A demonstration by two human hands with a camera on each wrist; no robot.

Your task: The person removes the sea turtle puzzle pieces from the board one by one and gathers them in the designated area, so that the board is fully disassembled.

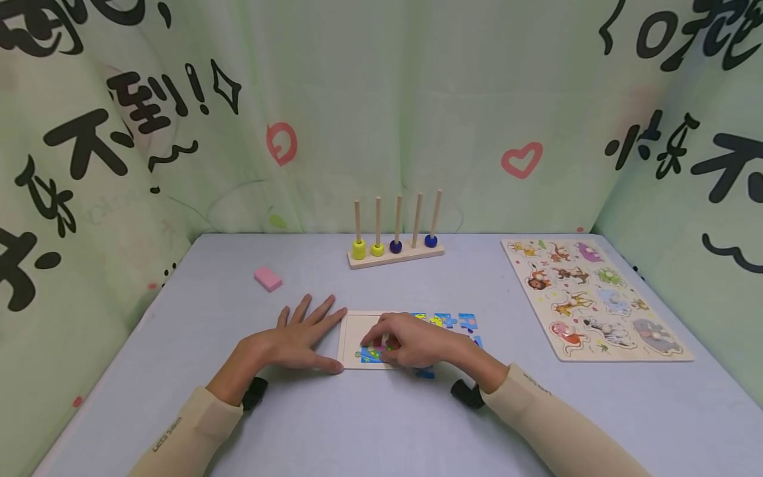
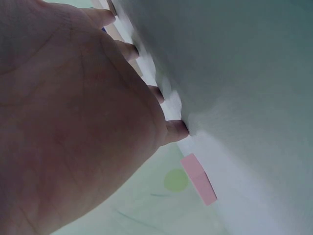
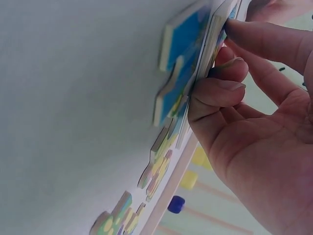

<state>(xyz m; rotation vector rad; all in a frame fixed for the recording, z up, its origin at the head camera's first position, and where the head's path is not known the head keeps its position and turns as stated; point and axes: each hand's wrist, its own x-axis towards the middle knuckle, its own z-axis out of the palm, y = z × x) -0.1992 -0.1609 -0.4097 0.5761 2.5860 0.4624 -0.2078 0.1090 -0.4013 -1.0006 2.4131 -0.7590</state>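
Observation:
A shallow wooden puzzle tray (image 1: 354, 331) lies flat on the table. My left hand (image 1: 298, 341) rests palm down with spread fingers; its thumb and index fingertip touch the tray's left side. Over the tray, my right hand (image 1: 420, 339) has its fingers curled and pinches a colourful jigsaw piece (image 1: 371, 356) low in the tray's left half. In the right wrist view the fingertips partly hide that piece. Loose blue and yellow jigsaw pieces (image 1: 467, 320) lie along the tray's right side, and a blue piece (image 1: 425, 373) lies just below the right hand.
Behind the tray stands a peg stand (image 1: 396, 255) with yellow and dark blue beads. A pink block (image 1: 268, 279) lies at the back left. An animal puzzle board (image 1: 596, 301) covers part of the right side. Printed curtains (image 1: 405, 99) border the table.

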